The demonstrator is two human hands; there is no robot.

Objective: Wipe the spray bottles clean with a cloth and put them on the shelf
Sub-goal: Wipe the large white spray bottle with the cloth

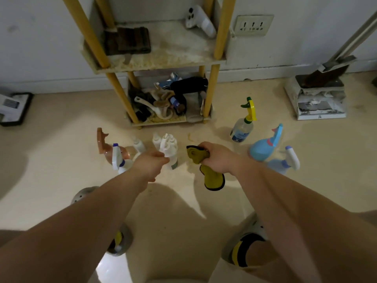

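yellow cloth (206,162) bunched in right hand (219,159), fist closed round it, tail hanging. left hand (152,165) fingers curled at white bottle (170,153) on floor (61,139); firm grasp or only touching, cannot tell. other bottles stand close beside. advice: grip body low, lift straight up, wipe nozzle downward. shelf (163,60) ahead, middle board has room.

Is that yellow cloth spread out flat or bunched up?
Bunched up. The right hand grips the yellow cloth in a fist; crumpled folds stick out above it and a loose end hangs below.
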